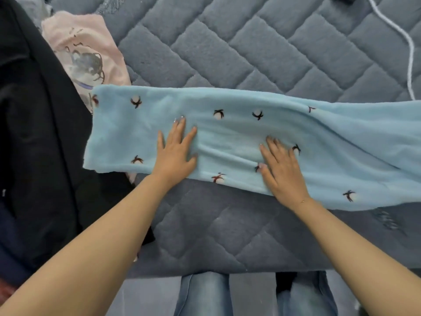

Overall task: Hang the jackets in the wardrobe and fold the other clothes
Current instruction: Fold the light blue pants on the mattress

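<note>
Blue fleece garment [250,137] lies as a long band left to right across the quilted bed [250,49], overlapping the pink top [86,53] beside dark jackets [34,133]; I see my left hand [175,151] and right hand [282,169] pressing flat mid-band, fingers [182,126] spread straight, left nearer the free end

We see a bed [250,42] covered in grey quilted fleece; on it lie a long light-blue fleece garment [227,137], a pink printed top [86,51], a black garment [34,133] and a white cable [407,46].
</note>
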Available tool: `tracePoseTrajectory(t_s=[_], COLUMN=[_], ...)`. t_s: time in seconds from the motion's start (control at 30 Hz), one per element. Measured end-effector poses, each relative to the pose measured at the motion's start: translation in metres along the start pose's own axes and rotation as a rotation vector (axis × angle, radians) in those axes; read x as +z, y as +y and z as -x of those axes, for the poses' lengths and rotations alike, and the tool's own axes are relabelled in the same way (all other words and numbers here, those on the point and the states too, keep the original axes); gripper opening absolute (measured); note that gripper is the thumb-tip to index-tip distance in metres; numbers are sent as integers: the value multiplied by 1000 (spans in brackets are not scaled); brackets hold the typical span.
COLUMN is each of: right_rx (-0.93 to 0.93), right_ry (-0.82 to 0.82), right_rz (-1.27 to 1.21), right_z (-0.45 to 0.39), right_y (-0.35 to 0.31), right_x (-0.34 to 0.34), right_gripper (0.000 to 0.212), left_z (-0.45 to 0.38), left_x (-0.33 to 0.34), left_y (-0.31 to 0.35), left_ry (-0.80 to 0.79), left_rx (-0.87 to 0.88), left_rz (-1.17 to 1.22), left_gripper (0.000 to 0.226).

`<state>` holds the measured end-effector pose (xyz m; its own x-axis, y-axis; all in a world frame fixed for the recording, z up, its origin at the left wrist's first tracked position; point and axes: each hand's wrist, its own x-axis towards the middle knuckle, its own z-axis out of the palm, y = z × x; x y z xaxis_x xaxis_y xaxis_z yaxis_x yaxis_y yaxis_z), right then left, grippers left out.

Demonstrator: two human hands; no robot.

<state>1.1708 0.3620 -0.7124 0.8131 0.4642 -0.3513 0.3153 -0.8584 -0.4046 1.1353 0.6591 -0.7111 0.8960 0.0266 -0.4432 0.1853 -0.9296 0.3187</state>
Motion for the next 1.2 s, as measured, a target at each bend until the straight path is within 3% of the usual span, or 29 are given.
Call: tracePoseTrajectory(t_s=[0.1,0.27,0.4,0.53,0.6,0.67,0.73,0.8,0.87,0.93,1.03,1.1,1.2], right_rx=[50,279,630,1052,1141,1188,1207,1152,1069,965,896,841,625], right_ry=[71,159,237,355,450,692,931,999,885,671,452,379,342], right_rz=[-205,-527,-894,-1562,-1820,-1925,-1812,-1708,-1754,-1851,-1815,-1593,-917], right_z=[27,92,136,145,141,132,122,108,91,71,47,43,62], right_y=[27,118,206,280,305,322,334,345,356,369,390,390,375], right_x=[-28,-82,-117,-146,-158,-171,-186,-203,-221,-236,-241,-235,-220], right_gripper=[44,31,20,26,38,40,39,41,30,18,42,45,42], left_z=[5,-11,-33,-64,-75,-86,-93,-100,-108,-117,-126,-122,-90], left_x=[-13,16,50,61,62,65,64,62,57,47,36,38,46], left_y=[73,245,366,438,454,459,463,466,469,473,476,474,471], left_ry=[94,10,-51,-242,-233,-183,-129,-39,76,145,86,55,223], left_rx=[41,63,-204,-679,-755,-795,-834,-838,-778,-673,-528,-500,-642], left_rz=[92,364,762,1538,1629,1618,1585,1549,1560,1566,1553,1502,1405], left_gripper=[62,37,37,37,34,23,16,21,25,25,6,28,29])
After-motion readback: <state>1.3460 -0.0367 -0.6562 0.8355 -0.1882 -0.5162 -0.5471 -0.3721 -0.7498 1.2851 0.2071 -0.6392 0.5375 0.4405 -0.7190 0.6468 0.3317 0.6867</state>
